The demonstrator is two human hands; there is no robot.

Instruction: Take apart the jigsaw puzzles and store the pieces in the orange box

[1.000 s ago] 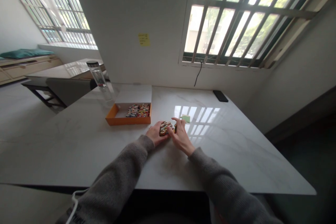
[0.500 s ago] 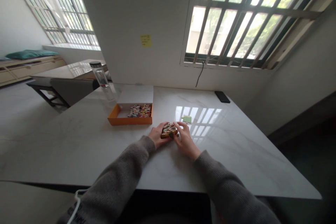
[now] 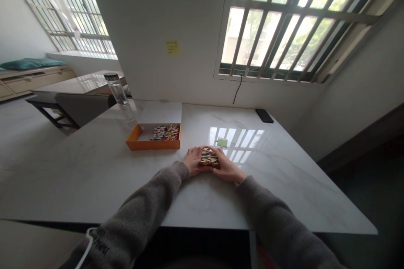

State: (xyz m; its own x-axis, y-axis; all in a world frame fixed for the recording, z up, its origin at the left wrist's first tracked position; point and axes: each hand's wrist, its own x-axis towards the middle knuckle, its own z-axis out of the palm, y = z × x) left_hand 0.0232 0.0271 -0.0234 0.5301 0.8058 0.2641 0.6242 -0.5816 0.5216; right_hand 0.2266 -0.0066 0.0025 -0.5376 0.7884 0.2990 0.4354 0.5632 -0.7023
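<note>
A stack of puzzle pieces (image 3: 209, 157) is gripped from both sides, low over the white marbled table (image 3: 202, 206). My left hand (image 3: 193, 162) closes round its left side, and my right hand (image 3: 227, 165) wraps its right side. The edges of the pieces show between my hands; the outer ends are covered by my fingers. Just beyond the hands lies a loose green puzzle piece (image 3: 222, 143). To the left stands an orange box (image 3: 153, 145), its lid folded back, with more rows of puzzle pieces (image 3: 166, 132) in its right part.
A clear bottle with a dark cap (image 3: 116, 89) stands at the table's far left. A black phone (image 3: 264, 115) lies near the back right edge. A yellow note (image 3: 173, 48) is stuck on the wall, and a short black cable (image 3: 237, 89) hangs below the window.
My right hand has closed more fully round the right side of the stack, which has shifted slightly to the right. The whole view has drifted a little.
</note>
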